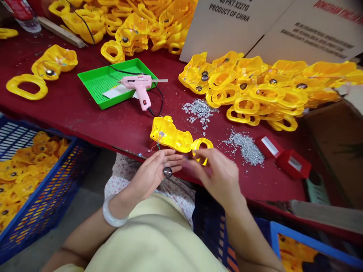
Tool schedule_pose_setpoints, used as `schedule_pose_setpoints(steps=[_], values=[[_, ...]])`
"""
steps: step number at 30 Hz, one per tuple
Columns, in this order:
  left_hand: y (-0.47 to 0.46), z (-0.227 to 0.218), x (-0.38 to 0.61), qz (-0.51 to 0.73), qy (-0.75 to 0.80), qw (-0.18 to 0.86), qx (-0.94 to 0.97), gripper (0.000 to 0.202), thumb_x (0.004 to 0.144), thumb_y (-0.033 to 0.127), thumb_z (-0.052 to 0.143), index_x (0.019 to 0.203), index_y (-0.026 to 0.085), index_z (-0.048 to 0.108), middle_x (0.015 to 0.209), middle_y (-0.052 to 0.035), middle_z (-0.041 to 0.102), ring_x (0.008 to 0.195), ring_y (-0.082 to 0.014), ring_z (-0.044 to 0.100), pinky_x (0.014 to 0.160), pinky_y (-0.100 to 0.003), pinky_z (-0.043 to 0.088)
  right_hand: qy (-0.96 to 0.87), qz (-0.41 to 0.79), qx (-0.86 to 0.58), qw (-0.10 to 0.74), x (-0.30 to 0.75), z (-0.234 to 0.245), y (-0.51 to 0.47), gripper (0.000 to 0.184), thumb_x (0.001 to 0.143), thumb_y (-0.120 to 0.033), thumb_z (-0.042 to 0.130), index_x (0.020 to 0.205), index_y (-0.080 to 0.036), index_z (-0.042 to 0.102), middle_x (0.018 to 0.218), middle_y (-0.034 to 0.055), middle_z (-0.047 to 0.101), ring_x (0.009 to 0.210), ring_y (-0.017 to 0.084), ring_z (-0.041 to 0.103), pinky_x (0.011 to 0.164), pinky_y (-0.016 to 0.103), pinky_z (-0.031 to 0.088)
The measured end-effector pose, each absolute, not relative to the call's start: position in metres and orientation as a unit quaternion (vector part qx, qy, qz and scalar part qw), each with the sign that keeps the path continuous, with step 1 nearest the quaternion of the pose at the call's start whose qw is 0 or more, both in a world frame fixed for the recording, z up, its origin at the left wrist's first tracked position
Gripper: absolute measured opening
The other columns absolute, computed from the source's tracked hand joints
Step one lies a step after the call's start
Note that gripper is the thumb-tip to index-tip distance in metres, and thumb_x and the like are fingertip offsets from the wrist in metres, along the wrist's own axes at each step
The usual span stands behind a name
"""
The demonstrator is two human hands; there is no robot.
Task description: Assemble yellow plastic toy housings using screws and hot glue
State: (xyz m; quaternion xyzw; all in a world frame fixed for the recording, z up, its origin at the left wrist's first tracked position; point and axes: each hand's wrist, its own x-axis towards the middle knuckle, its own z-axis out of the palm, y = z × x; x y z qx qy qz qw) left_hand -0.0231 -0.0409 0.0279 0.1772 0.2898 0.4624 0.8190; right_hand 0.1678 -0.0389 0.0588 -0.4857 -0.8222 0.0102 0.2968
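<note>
A yellow plastic shell half (172,135) with a ring handle lies hollow side up at the table's near edge, thin wires hanging from its left end. My left hand (154,172) is just below it, palm turned up and fingers stretched to the right. A small round speaker (167,172) with a dark rim rests in that palm, and a thin wire runs toward it from the shell. My right hand (219,173) is in front of the ring handle, fingers bent and apart, its thumb blurred; nothing shows in it. Whether its fingertips touch the handle is unclear.
A pink glue gun (140,86) lies across a green tray (95,90). Loose screws (244,145) and small metal pieces (198,110) form piles beside red boxes (293,164). Yellow shells (252,81) are stacked before a carton (227,34). Blue crates (56,211) stand below.
</note>
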Motion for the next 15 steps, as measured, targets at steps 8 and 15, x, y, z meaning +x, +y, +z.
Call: schedule_pose_setpoints(steps=[8,15], values=[[-0.042,0.030,-0.010,0.444,0.311,0.809,0.227,0.061,0.083,0.066,0.060,0.116,0.014,0.062,0.125,-0.0132,0.065,0.125,-0.0257,0.055,0.105,-0.035,0.043,-0.825,0.105,-0.450,0.324,0.130,0.035,-0.054,0.022,0.089,-0.019,0.059,0.111,-0.018,0.059,0.102,0.0111,0.068,0.097,0.021,0.067,0.084,0.035,0.059],[-0.045,0.031,-0.048,0.419,0.565,0.406,0.583,0.029,0.093,0.040,0.057,0.112,0.019,0.061,0.091,-0.0040,0.066,0.077,-0.0142,0.062,0.071,-0.026,0.050,-0.778,0.117,-0.530,0.317,0.142,0.041,-0.053,0.016,0.090,-0.021,0.059,0.106,-0.019,0.063,0.098,0.0087,0.066,0.065,0.012,0.063,0.059,0.025,0.057]])
